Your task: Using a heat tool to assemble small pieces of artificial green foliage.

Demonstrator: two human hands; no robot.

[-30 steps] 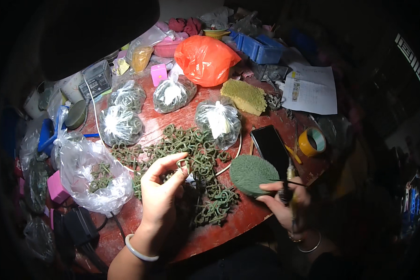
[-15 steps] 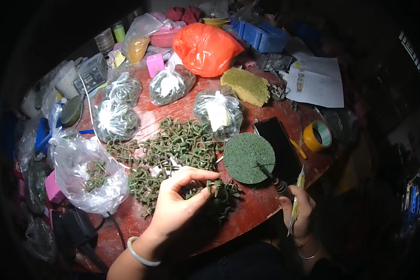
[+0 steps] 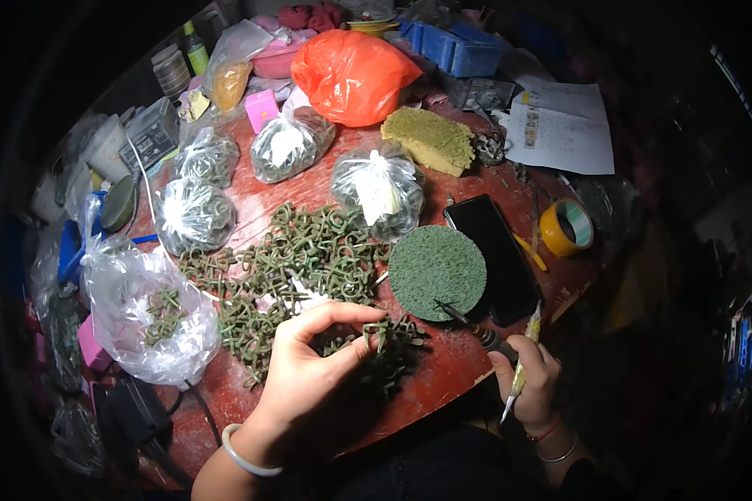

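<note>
My left hand (image 3: 313,363) pinches a small green ring (image 3: 376,335) between thumb and index fingertip. It is above the near edge of a heap of similar green rings (image 3: 309,250). My right hand (image 3: 530,380) holds a dark-handled soldering iron (image 3: 491,339), its thin tip at the near edge of a round green sponge pad (image 3: 437,272). Whether the tip touches the pad I cannot tell. Also in the right hand, between the fingers, is a slim pointed tool (image 3: 519,380) with a yellowish wrapped handle.
A black phone (image 3: 495,259) lies partly under the pad, beside a yellow tape roll (image 3: 566,227). Knotted clear bags (image 3: 378,188) of green pieces and a yellow sponge (image 3: 429,139) stand behind. An open plastic bag (image 3: 154,313) lies left, near a white cord (image 3: 148,188).
The iron's tip has shifted from inside the green pad to its near edge. The slim tool has tilted over in my right hand. My left hand keeps its pinch.
</note>
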